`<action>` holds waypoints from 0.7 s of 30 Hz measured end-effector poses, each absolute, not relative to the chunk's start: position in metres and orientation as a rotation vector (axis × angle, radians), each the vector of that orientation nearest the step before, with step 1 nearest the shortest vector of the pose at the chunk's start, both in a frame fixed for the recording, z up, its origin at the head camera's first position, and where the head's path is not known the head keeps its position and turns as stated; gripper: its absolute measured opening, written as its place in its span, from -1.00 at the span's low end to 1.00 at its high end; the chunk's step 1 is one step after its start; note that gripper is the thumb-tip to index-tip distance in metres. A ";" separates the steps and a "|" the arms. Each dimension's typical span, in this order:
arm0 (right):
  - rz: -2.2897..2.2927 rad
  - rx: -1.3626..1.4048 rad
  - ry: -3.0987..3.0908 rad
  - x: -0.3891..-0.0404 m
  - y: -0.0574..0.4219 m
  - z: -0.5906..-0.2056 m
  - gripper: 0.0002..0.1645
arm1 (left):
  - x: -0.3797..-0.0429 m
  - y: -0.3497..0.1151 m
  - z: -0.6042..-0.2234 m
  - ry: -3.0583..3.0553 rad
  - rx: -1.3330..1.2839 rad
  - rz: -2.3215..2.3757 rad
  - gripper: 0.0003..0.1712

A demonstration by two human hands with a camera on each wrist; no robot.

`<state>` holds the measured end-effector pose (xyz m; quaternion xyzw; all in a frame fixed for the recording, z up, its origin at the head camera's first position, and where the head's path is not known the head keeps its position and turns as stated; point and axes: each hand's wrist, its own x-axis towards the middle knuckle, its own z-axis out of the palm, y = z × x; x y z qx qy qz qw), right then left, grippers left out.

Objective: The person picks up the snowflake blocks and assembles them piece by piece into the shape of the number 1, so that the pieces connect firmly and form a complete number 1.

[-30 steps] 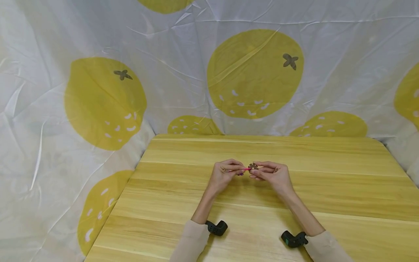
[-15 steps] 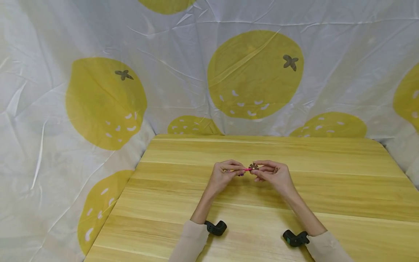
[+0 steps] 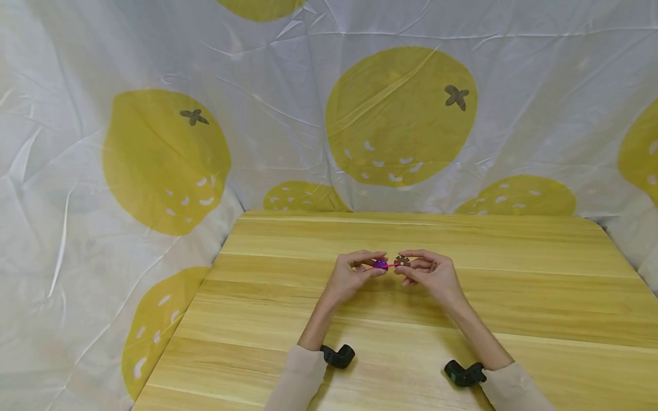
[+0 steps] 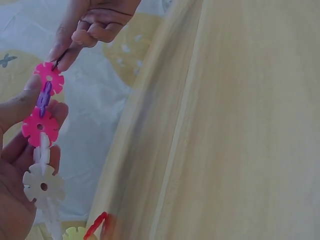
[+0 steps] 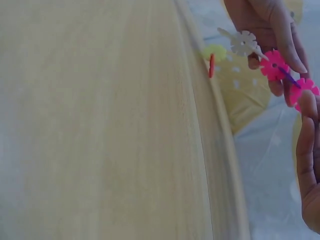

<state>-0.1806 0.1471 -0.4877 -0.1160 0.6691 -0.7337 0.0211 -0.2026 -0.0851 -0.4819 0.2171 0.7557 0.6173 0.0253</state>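
My left hand pinches a purple notched plastic disc in a chain of interlocking snowflake discs. Beyond the purple piece stands an end pink disc; behind it come a second pink disc and a white disc. Further along the chain are a yellow disc and a red disc, seen edge-on. My right hand pinches a brown notched disc against the end pink disc. How deep their slots sit is too small to tell.
A wooden table lies beneath both hands. Behind it and at the left hangs a white cloth with yellow fruit prints. Black wrist devices sit at the left sleeve and the right sleeve.
My left fingers have spread, and the purple disc they mostly covered now shows between them. The brown disc and right fingertips have shifted slightly right, widening the gap between the hands.
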 end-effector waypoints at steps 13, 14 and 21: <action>-2.336 -0.329 2.075 -0.184 0.158 -0.489 -0.50 | -0.208 -0.108 -0.479 2.465 0.515 1.654 -0.52; -2.339 -0.330 2.074 -0.184 0.159 -0.489 -0.51 | -0.208 -0.109 -0.479 2.477 0.517 1.637 -0.54; -2.313 -0.327 2.079 -0.185 0.161 -0.490 -0.46 | -0.210 -0.109 -0.481 2.521 0.509 1.598 -0.62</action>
